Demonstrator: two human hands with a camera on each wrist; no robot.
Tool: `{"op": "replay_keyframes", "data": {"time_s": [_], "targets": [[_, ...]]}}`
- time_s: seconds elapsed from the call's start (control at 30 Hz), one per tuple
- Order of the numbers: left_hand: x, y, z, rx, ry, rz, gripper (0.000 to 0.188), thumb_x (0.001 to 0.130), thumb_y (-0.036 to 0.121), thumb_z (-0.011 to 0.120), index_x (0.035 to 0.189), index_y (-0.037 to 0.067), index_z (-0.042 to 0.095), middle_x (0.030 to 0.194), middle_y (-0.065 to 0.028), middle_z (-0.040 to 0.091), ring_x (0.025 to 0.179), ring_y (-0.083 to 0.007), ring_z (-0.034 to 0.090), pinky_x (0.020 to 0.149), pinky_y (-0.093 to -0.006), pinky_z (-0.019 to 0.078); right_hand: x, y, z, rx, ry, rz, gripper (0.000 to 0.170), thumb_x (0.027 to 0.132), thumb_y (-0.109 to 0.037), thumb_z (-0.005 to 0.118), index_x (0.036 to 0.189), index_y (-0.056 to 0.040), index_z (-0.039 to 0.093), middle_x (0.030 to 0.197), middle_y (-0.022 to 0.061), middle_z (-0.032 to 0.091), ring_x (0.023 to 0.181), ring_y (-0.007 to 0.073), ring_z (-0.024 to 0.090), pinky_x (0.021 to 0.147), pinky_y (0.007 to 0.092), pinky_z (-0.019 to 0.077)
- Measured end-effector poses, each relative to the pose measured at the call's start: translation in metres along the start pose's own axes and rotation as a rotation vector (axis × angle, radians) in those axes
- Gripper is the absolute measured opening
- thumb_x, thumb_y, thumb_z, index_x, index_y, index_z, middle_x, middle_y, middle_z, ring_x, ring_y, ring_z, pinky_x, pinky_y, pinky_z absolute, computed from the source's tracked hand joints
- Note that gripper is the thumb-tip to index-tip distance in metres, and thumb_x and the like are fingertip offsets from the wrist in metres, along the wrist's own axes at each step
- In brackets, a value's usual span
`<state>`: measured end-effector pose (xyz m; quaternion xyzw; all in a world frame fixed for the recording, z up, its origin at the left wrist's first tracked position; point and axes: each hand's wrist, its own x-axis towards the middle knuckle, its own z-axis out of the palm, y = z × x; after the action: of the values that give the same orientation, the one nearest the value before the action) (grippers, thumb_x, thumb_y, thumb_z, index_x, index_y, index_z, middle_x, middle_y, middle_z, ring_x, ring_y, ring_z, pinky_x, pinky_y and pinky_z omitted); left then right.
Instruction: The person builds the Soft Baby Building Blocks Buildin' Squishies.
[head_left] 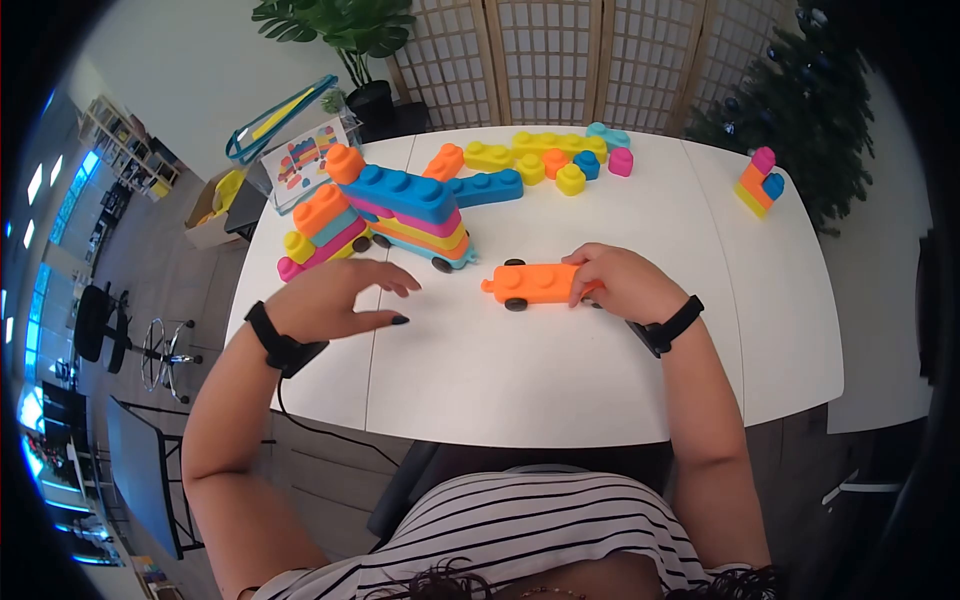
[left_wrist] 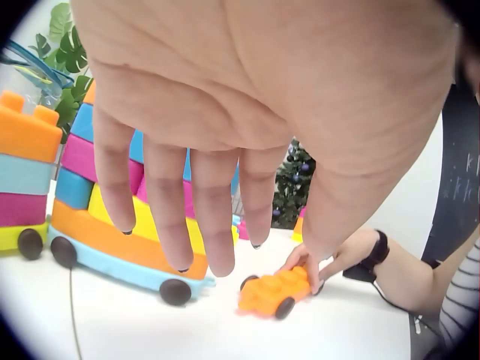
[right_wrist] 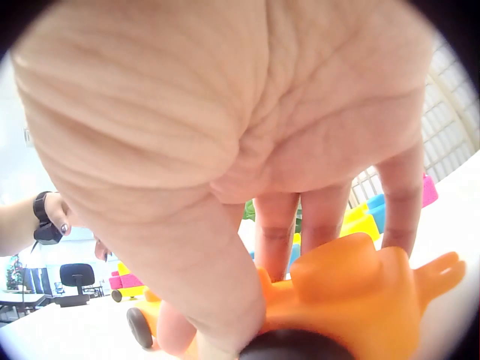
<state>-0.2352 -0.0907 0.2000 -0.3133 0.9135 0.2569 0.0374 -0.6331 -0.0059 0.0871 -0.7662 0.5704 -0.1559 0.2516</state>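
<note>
Starting at the left of the table (head_left: 520, 380), a wheeled stack (head_left: 322, 214) carries magenta, light blue and orange blocks, with a yellow block (head_left: 298, 246) and a pink block (head_left: 290, 268) at its near end. A picture card (head_left: 305, 157) lies behind it. Just to the right is a taller stack (head_left: 410, 205) on a light blue wheeled base (head_left: 430, 252), layered orange, yellow, magenta and blue, with an orange block (head_left: 343, 163) at its upper left. Whether the two stacks are joined, I cannot tell. The left hand (head_left: 340, 297) hovers in front of them, holding nothing, its fingers extended and slightly spread, the thumb apart. Farther back, an orange block and a long blue block (head_left: 492, 187) lie beside the taller stack, and loose blocks (head_left: 560, 145) in yellow, orange, blue, light blue and pink gather to their right. Nearer the person, about mid-table and right of the left hand, the orange car (head_left: 535, 284) stands on its dark wheels, a small tab at its left end. The right hand (head_left: 630, 285) pinches its right end, thumb on the near side and fingers on the far side. Well apart, near the table's right edge, is a small stack (head_left: 755, 190) of pink, orange, yellow and blue.
</note>
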Motion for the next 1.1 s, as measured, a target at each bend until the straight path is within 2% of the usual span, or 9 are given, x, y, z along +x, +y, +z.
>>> {"op": "replay_keyframes", "data": {"time_s": [0.17, 0.27, 0.3, 0.33, 0.5, 0.77, 0.83, 1.0, 1.1], "targets": [[0.033, -0.008, 0.005, -0.298, 0.102, 0.238, 0.043, 0.098, 0.013, 0.082, 0.138, 0.006, 0.069, 0.131, -0.0099, 0.076, 0.124, -0.0253, 0.071, 0.110, -0.0390, 0.0551, 0.004, -0.005, -0.008, 0.032, -0.042, -0.046, 0.018, 0.087, 0.008, 0.073, 0.092, -0.0075, 0.082, 0.142, 0.0128, 0.071, 0.127, 0.0298, 0.067, 0.109, 0.0358, 0.0542], [0.057, 0.003, 0.026, -0.207, 0.104, 0.275, 0.045, 0.099, 0.017, 0.081, 0.141, 0.005, 0.067, 0.141, -0.0108, 0.071, 0.132, -0.0245, 0.067, 0.113, -0.0374, 0.0520, 0.026, -0.010, -0.022, 0.203, -0.080, 0.016, 0.016, 0.088, 0.004, 0.076, 0.101, -0.0060, 0.079, 0.139, 0.0141, 0.072, 0.127, 0.0294, 0.068, 0.110, 0.0360, 0.0536], [0.066, 0.004, 0.032, -0.208, 0.108, 0.274, 0.045, 0.099, 0.017, 0.081, 0.141, 0.005, 0.067, 0.141, -0.0108, 0.071, 0.132, -0.0245, 0.067, 0.113, -0.0374, 0.0520, 0.035, -0.019, -0.030, 0.220, -0.079, 0.081, 0.021, 0.091, 0.000, 0.078, 0.111, -0.0060, 0.076, 0.138, 0.0145, 0.072, 0.127, 0.0286, 0.068, 0.111, 0.0370, 0.0527], [0.076, 0.004, 0.039, -0.275, 0.116, 0.284, 0.046, 0.100, 0.018, 0.080, 0.143, 0.007, 0.067, 0.143, -0.0101, 0.070, 0.134, -0.0236, 0.066, 0.115, -0.0377, 0.0509, 0.053, -0.008, -0.033, 0.063, -0.042, -0.078, 0.029, 0.094, -0.003, 0.077, 0.122, -0.0077, 0.073, 0.140, 0.0139, 0.071, 0.129, 0.0297, 0.067, 0.114, 0.0381, 0.0511], [0.098, -0.002, 0.063, -0.536, 0.155, 0.229, 0.057, 0.101, 0.011, 0.075, 0.156, 0.011, 0.057, 0.150, -0.0073, 0.066, 0.141, -0.0219, 0.062, 0.120, -0.0399, 0.0470, 0.143, 0.004, -0.023, -0.156, 0.146, -0.201, 0.053, 0.094, -0.008, 0.080, 0.144, -0.0137, 0.065, 0.140, 0.0108, 0.071, 0.135, 0.0310, 0.063, 0.117, 0.0429, 0.0503], [0.105, -0.015, 0.089, -0.748, 0.340, 0.225, 0.053, 0.102, -0.001, 0.064, 0.154, 0.009, 0.058, 0.151, -0.0087, 0.066, 0.142, -0.0232, 0.062, 0.123, -0.0397, 0.0460, 0.184, 0.001, -0.004, -0.497, 0.269, -0.149, 0.056, 0.087, -0.018, 0.087, 0.141, -0.0102, 0.069, 0.135, 0.0128, 0.072, 0.132, 0.0320, 0.064, 0.115, 0.0441, 0.0518], [0.108, -0.021, 0.091, -0.787, 0.360, 0.237, 0.052, 0.102, -0.002, 0.063, 0.153, 0.008, 0.059, 0.151, -0.0090, 0.065, 0.143, -0.0230, 0.062, 0.122, -0.0395, 0.0466, 0.173, 0.003, -0.011, -0.364, 0.108, 0.038, 0.055, 0.086, -0.018, 0.086, 0.138, -0.0083, 0.070, 0.133, 0.0151, 0.071, 0.128, 0.0328, 0.066, 0.110, 0.0441, 0.0546], [0.109, -0.034, 0.093, -0.712, 0.533, 0.176, 0.044, 0.104, -0.001, 0.063, 0.148, 0.006, 0.062, 0.146, -0.0087, 0.069, 0.141, -0.0218, 0.063, 0.120, -0.0381, 0.0481, 0.095, 0.005, -0.048, -0.194, 0.198, -0.054, 0.050, 0.084, -0.015, 0.084, 0.131, -0.0065, 0.070, 0.131, 0.0145, 0.069, 0.123, 0.0325, 0.068, 0.105, 0.0414, 0.0560], [0.105, -0.033, 0.092, -0.719, 0.509, 0.132, 0.055, 0.099, 0.005, 0.075, 0.151, 0.008, 0.059, 0.143, -0.0078, 0.071, 0.140, -0.0224, 0.063, 0.121, -0.0400, 0.0475, 0.045, -0.014, -0.058, 0.031, 0.125, -0.060, 0.048, 0.084, -0.011, 0.085, 0.128, -0.0055, 0.068, 0.123, 0.0131, 0.072, 0.116, 0.0301, 0.070, 0.100, 0.0396, 0.0567]]}}
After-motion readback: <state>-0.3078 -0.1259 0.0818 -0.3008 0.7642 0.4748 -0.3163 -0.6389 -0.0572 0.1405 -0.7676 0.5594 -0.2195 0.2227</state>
